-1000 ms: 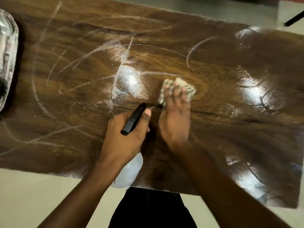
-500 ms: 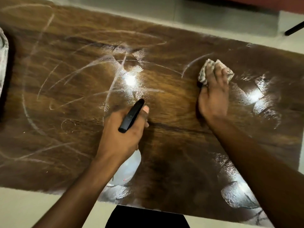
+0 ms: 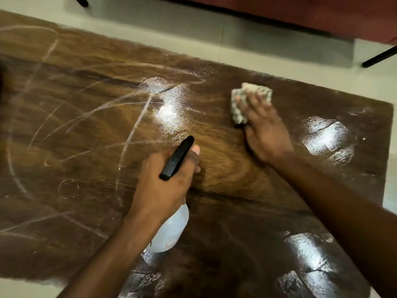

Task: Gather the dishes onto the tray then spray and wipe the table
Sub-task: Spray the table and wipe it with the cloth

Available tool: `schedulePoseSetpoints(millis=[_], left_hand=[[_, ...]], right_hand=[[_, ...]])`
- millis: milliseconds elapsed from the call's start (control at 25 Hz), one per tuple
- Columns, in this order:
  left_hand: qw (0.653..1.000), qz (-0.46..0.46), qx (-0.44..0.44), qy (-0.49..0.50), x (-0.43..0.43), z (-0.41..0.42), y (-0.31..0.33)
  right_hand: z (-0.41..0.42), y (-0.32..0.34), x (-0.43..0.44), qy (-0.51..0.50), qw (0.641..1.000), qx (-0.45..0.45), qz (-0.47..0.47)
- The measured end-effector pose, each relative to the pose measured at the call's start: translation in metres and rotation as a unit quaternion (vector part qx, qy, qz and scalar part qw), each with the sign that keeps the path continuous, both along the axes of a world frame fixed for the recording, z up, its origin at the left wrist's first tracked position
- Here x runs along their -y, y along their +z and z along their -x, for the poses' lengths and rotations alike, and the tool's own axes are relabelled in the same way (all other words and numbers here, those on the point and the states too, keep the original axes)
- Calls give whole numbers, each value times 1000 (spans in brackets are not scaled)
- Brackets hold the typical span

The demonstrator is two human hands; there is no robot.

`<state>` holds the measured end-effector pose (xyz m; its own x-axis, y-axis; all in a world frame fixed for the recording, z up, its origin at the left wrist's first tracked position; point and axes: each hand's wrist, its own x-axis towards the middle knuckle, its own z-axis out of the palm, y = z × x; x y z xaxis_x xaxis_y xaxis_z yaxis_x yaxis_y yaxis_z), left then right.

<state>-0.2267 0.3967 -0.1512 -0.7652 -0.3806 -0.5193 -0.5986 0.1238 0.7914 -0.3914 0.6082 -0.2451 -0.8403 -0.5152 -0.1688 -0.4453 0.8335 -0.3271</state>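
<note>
The dark wooden table fills the view, streaked with pale wipe marks and wet shiny patches. My left hand grips a clear spray bottle with a black trigger head, held over the table's middle. My right hand presses a crumpled grey-white cloth flat onto the table toward the far right. The tray and dishes are out of view.
Pale floor runs beyond the far table edge. A reddish-brown piece of furniture stands at the top right, with black legs near it. The table's right edge lies close to my right hand.
My right hand and the cloth slid from the table's middle out to the far right, then back a little to the left. The left hand holds the bottle in place. The tray left the view.
</note>
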Motion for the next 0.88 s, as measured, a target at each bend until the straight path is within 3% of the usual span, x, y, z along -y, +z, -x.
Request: schedulePoseSetpoints(millis=[120, 200, 280, 360, 400, 440, 480, 560, 600, 680, 760, 840, 880], left_hand=[[1000, 9, -6, -2, -3, 9, 0], [1000, 14, -10, -5, -2, 15, 1], [1000, 23, -13, -8, 0, 23, 1], [1000, 19, -17, -7, 5, 29, 2], [1000, 17, -15, -5, 8, 31, 2], [1000, 15, -11, -3, 13, 32, 2], [1000, 12, -8, 1, 18, 32, 2], [1000, 6, -5, 6, 26, 28, 0], [1000, 5, -4, 6, 30, 25, 0], [1000, 7, -1, 11, 37, 18, 1], [1000, 4, 1, 26, 42, 10, 2], [1000, 3, -6, 29, 45, 4, 4], [999, -1, -5, 35, 45, 2, 6]], right_hand=[[33, -1, 3, -251, 967, -19, 41], [17, -4, 38, -265, 964, -18, 28], [-20, -6, 68, -44, 999, -3, 20], [-26, -5, 67, 246, 969, 17, 8], [-9, -5, 59, 310, 951, 12, -2], [10, -7, 49, 295, 955, -2, -16], [28, -9, 41, 212, 977, -12, -27], [58, -8, 27, -49, 999, -6, -4], [65, -6, 31, -159, 987, -13, 20], [54, -1, 67, -240, 970, -31, 39], [11, -3, 104, -147, 988, -7, 40], [-46, 0, 127, 61, 997, 50, 25], [-70, 7, 131, 182, 979, 86, 18]])
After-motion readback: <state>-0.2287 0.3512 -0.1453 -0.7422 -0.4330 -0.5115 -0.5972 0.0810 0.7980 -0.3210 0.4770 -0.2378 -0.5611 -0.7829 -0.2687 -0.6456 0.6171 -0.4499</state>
